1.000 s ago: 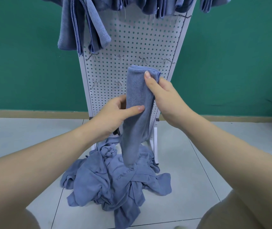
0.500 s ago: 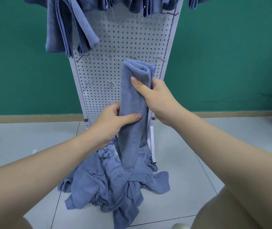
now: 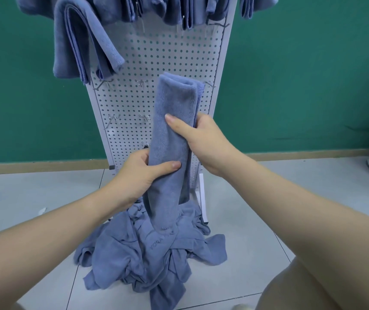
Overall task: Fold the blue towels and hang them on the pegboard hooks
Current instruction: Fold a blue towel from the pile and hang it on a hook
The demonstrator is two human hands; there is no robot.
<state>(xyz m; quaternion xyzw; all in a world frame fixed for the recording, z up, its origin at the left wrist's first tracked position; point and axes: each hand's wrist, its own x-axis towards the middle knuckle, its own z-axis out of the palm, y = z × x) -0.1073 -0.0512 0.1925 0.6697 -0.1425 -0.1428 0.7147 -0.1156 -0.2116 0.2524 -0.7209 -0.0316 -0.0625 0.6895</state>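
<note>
Head view: both hands grip plush folded towel (image 3: 174,135).

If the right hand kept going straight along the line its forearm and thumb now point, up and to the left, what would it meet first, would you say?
The right hand already grips the folded towel, so the towel lies first in that line. Past it stands the pegboard with its bare hooks, though one view leaves the depth between them unclear.
</note>
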